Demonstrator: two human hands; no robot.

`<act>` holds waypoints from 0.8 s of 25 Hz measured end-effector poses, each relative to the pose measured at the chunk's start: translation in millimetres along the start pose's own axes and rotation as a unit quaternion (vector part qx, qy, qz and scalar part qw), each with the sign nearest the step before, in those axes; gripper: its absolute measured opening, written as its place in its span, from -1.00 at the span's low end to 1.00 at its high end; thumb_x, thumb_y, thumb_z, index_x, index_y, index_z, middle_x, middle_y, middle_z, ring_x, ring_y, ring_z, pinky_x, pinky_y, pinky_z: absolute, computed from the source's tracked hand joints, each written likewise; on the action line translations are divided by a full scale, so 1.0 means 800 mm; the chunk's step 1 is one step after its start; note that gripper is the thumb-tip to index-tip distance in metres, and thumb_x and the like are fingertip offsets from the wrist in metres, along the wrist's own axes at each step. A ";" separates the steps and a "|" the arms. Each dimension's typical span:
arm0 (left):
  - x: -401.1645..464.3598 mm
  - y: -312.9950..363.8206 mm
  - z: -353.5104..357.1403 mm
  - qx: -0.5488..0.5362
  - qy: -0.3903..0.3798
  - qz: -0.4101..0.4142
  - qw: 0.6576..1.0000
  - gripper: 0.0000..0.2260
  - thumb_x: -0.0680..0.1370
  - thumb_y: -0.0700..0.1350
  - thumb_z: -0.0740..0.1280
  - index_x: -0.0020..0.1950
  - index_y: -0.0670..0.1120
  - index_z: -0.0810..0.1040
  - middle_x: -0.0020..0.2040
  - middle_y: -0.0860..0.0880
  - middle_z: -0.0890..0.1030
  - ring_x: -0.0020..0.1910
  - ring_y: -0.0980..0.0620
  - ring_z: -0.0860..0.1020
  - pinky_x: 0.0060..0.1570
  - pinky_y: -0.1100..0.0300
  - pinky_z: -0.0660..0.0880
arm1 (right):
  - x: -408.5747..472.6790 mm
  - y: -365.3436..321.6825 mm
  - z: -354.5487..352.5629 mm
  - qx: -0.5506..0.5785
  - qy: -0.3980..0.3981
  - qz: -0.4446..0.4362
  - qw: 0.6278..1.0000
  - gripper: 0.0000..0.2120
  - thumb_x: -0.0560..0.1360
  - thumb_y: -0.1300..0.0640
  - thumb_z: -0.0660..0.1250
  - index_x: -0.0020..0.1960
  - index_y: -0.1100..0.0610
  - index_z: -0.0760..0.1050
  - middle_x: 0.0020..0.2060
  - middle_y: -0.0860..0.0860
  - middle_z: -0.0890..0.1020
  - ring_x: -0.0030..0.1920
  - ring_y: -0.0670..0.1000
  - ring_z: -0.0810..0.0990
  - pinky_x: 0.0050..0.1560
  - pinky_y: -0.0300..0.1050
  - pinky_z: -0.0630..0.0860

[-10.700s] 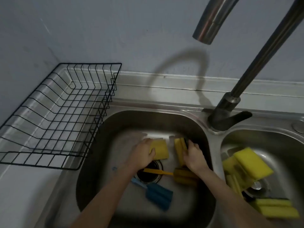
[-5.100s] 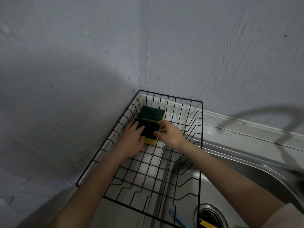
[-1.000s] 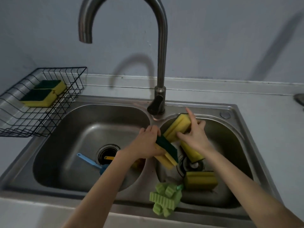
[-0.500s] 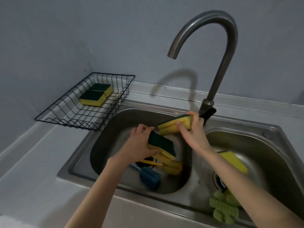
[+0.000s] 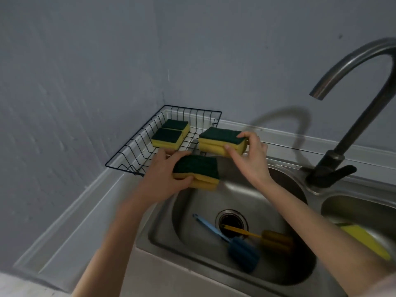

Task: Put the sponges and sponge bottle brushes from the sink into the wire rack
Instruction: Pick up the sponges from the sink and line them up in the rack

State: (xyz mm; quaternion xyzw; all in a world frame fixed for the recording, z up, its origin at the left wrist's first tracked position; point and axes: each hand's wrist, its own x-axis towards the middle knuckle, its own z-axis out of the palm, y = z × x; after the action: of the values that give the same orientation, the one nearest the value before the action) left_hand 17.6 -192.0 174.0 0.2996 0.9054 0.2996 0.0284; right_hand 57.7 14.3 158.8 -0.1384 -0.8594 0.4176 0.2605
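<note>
The left hand and right hand each grip one yellow rectangular sponge with green scouring top, beside the black wire rack holding two more.

Both bare forearms reach forward and to the left. The left hand curls thumb-under around a yellow sponge with a dark green scouring top; the right hand, raised slightly higher, pinches a matching yellow-and-green sponge between thumb and fingers.

Grey counter carries wire rack (back corner) beside sink.
</note>
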 end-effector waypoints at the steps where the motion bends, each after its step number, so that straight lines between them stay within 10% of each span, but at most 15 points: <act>1: 0.002 -0.013 -0.009 0.000 0.012 -0.007 1.000 -0.35 0.27 0.18 0.24 0.35 0.07 0.30 0.17 -0.08 0.27 0.18 -0.04 0.31 0.25 0.09 0.34 | 0.009 -0.007 0.016 -0.006 -0.007 -0.005 1.000 -0.63 0.42 0.02 0.36 0.16 0.11 0.38 0.06 -0.02 0.45 0.13 0.03 0.30 0.14 -0.04 0.33; 20: 0.052 -0.176 -0.054 -0.069 0.041 -0.119 0.990 -0.51 0.45 -0.15 0.32 0.35 0.03 0.30 0.17 -0.04 0.26 0.12 0.08 0.29 0.12 0.27 0.27 | 0.104 -0.020 0.249 -0.101 -0.282 0.056 0.953 -0.31 0.37 0.02 0.42 0.40 0.10 0.18 0.28 0.20 0.30 0.28 0.23 0.35 0.33 0.08 0.37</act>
State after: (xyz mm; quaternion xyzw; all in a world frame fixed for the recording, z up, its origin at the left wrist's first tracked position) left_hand -100.6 -281.8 135.5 0.1745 0.9123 0.3675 0.0468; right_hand -123.4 -86.1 96.2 -0.0885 -0.9263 0.3650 -0.0313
